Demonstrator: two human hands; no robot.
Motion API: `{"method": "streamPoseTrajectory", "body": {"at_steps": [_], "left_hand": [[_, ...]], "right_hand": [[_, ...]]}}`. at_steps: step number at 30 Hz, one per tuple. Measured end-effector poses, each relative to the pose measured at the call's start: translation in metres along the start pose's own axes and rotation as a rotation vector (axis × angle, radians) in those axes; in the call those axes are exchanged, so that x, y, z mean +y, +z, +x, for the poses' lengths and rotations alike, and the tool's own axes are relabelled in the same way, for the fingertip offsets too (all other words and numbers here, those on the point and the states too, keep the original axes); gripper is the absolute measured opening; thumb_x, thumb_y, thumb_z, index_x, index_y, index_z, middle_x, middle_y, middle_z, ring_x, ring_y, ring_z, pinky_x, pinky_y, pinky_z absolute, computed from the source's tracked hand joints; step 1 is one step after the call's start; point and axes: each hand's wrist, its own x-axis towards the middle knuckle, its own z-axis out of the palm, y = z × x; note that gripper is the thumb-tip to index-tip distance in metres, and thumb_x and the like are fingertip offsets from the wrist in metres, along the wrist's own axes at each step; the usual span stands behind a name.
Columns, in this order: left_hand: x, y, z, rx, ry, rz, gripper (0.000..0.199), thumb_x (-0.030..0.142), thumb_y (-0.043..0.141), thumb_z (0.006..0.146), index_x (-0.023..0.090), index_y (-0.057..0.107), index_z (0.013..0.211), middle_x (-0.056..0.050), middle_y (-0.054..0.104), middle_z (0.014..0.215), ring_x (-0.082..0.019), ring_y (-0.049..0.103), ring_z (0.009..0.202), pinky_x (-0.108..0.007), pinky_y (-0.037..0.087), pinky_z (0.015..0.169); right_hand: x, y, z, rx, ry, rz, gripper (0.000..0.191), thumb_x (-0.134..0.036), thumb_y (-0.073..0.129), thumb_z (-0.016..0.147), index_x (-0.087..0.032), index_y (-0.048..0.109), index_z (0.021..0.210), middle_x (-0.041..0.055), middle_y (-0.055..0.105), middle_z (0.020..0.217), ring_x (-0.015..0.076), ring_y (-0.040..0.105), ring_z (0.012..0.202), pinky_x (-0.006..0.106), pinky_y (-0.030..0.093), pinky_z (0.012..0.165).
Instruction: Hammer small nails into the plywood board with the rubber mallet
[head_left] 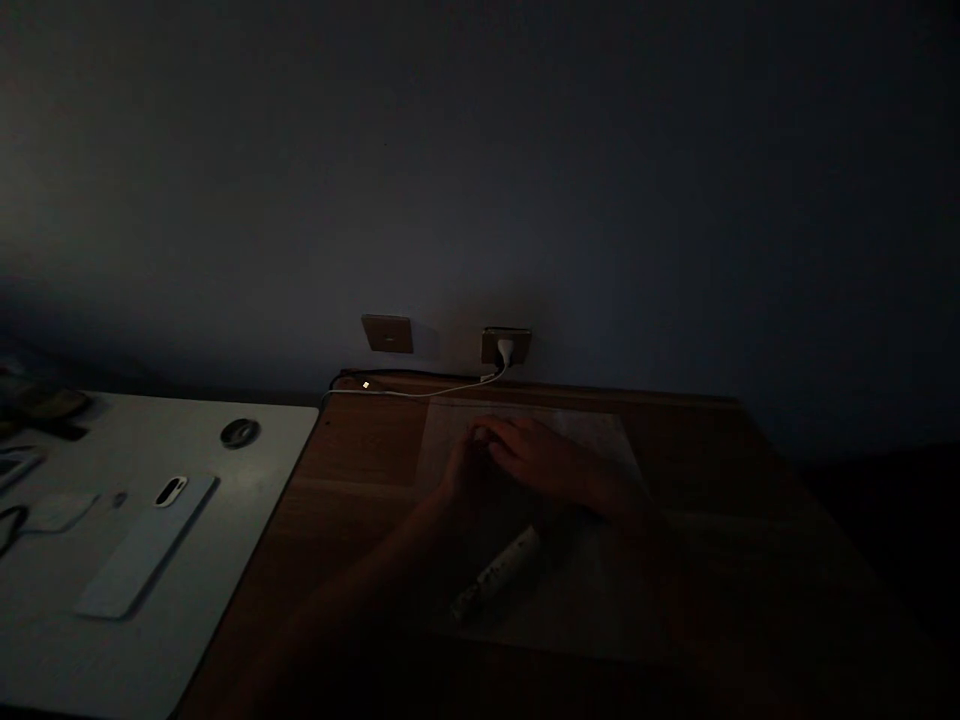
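Note:
In dim light my left hand point(466, 465) and my right hand point(536, 455) meet above a pale, thin sheet point(592, 600) on the wooden table. The right hand's fingers bend over the left hand's fingers, and both look closed. Whatever lies between them, if anything, is hidden by the fingers and the dark. Closer to me, a whitish tube-like object point(508, 562) with dark marks rests slantwise on the sheet, apart from both hands.
A wooden tabletop point(360, 510) reaches the wall. Behind it, a white plug point(505, 350) with a cable sits in a wall socket. At left, a white table point(247, 520) carries a phone point(150, 560), a round dark object point(240, 432) and several unclear items.

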Motion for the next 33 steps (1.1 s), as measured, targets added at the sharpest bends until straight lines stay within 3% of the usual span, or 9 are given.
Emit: {"method": "streamPoseTrajectory", "body": {"at_steps": [4, 7, 11, 15, 17, 19, 23, 28, 33], "left_hand": [[0.011, 0.003, -0.001, 0.059, -0.085, -0.299, 0.047, 0.057, 0.036, 0.098, 0.019, 0.063, 0.094, -0.010, 0.072, 0.098, -0.021, 0.071, 0.095, -0.033, 0.056, 0.086], [0.021, 0.007, -0.005, -0.007, -0.070, -0.331, 0.059, 0.059, 0.024, 0.101, 0.019, 0.062, 0.081, -0.009, 0.071, 0.085, -0.022, 0.070, 0.089, -0.039, 0.054, 0.094], [0.032, 0.005, -0.023, -0.159, 0.163, 0.068, 0.078, 0.060, 0.007, 0.104, 0.018, 0.072, 0.110, -0.013, 0.072, 0.125, -0.030, 0.055, 0.135, -0.050, 0.032, 0.121], [0.040, -0.018, -0.054, -0.240, 0.439, 0.609, 0.060, 0.056, 0.023, 0.106, 0.026, 0.058, 0.143, -0.008, 0.043, 0.162, -0.028, 0.024, 0.157, -0.052, 0.011, 0.129], [0.039, -0.039, -0.071, -0.139, 0.512, 0.911, 0.050, 0.052, 0.039, 0.104, 0.027, 0.056, 0.143, -0.008, 0.039, 0.165, -0.029, 0.023, 0.157, -0.056, 0.007, 0.129], [0.032, -0.063, -0.089, 0.073, 0.500, 1.138, 0.046, 0.047, 0.046, 0.102, 0.023, 0.058, 0.140, -0.013, 0.041, 0.162, -0.031, 0.029, 0.154, -0.059, 0.013, 0.128], [0.009, -0.099, -0.125, 0.352, 0.271, 1.285, 0.046, 0.045, 0.045, 0.101, 0.020, 0.057, 0.138, -0.018, 0.057, 0.147, -0.037, 0.052, 0.133, -0.064, 0.039, 0.112], [-0.006, -0.090, -0.150, 0.305, 0.158, 0.981, 0.047, 0.046, 0.049, 0.098, 0.020, 0.061, 0.136, -0.015, 0.068, 0.133, -0.032, 0.061, 0.123, -0.051, 0.049, 0.107], [-0.002, -0.095, -0.160, 0.388, 0.079, 0.704, 0.054, 0.056, 0.055, 0.092, 0.021, 0.063, 0.132, -0.014, 0.070, 0.129, -0.031, 0.065, 0.119, -0.046, 0.053, 0.101]], "right_hand": [[0.010, -0.009, -0.021, 0.185, 0.027, 0.197, 0.040, -0.030, 0.049, 0.100, -0.023, 0.058, 0.139, 0.0094, 0.072, 0.128, 0.0234, 0.069, 0.113, 0.040, 0.052, 0.100], [0.025, -0.004, -0.039, 0.346, 0.081, 0.333, 0.037, -0.036, 0.051, 0.099, -0.024, 0.058, 0.133, 0.0099, 0.072, 0.126, 0.0222, 0.072, 0.106, 0.039, 0.056, 0.094], [0.047, 0.017, -0.064, 0.483, 0.149, 0.412, 0.040, -0.039, 0.054, 0.097, -0.025, 0.053, 0.135, 0.0121, 0.064, 0.137, 0.0226, 0.070, 0.108, 0.040, 0.058, 0.093], [0.071, 0.045, -0.103, 0.677, 0.260, 0.360, 0.042, -0.048, 0.055, 0.095, -0.026, 0.058, 0.130, 0.0131, 0.063, 0.137, 0.0281, 0.064, 0.122, 0.046, 0.055, 0.100], [0.086, 0.062, -0.129, 0.766, 0.432, 0.282, 0.048, -0.055, 0.052, 0.094, -0.025, 0.059, 0.131, 0.0141, 0.063, 0.138, 0.0310, 0.062, 0.126, 0.052, 0.049, 0.108], [0.101, 0.081, -0.156, 0.858, 0.632, 0.201, 0.061, -0.063, 0.045, 0.092, -0.020, 0.058, 0.132, 0.0182, 0.063, 0.140, 0.0358, 0.058, 0.131, 0.058, 0.042, 0.114], [0.115, 0.114, -0.195, 0.731, 0.931, 0.182, 0.078, -0.073, 0.043, 0.087, -0.021, 0.054, 0.143, 0.0192, 0.056, 0.149, 0.0404, 0.053, 0.138, 0.061, 0.041, 0.114], [0.099, 0.118, -0.195, 0.660, 0.991, 0.157, 0.081, -0.072, 0.035, 0.091, -0.017, 0.054, 0.146, 0.0219, 0.057, 0.148, 0.0439, 0.055, 0.134, 0.065, 0.044, 0.109], [0.084, 0.114, -0.183, 0.613, 0.921, 0.233, 0.074, -0.068, 0.038, 0.091, -0.022, 0.057, 0.145, 0.0175, 0.056, 0.151, 0.0411, 0.053, 0.138, 0.064, 0.044, 0.110]]}}
